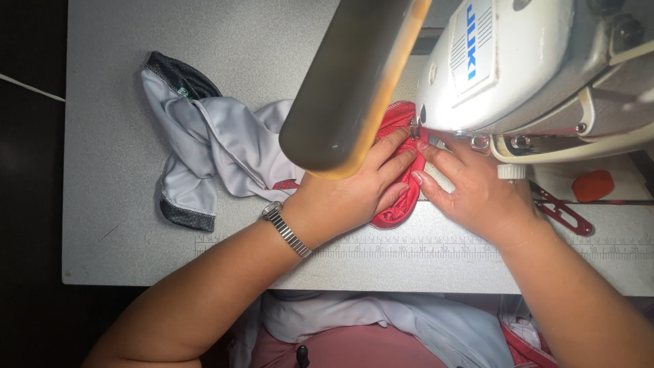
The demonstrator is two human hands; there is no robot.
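Both hands flat on the red fabric (395,204), right under the white sewing machine (504,61) on the grey table (116,136). Left hand (354,194) and right hand (477,194) pressing with fingers stretched out, not gripping. Grey garment (204,143) bunched up left.

Bright light from above falls on the speckled grey worktop (109,102), strongest at the white sewing machine head (518,61), which glares near the top right edge. Beyond the worktop's left and front edges everything drops to near black. The olive and yellow lamp arm (347,82) is close to the lens and blurred. Soft shadows sit under the crumpled pale grey fabric (218,143). Focus elsewhere is sharp.
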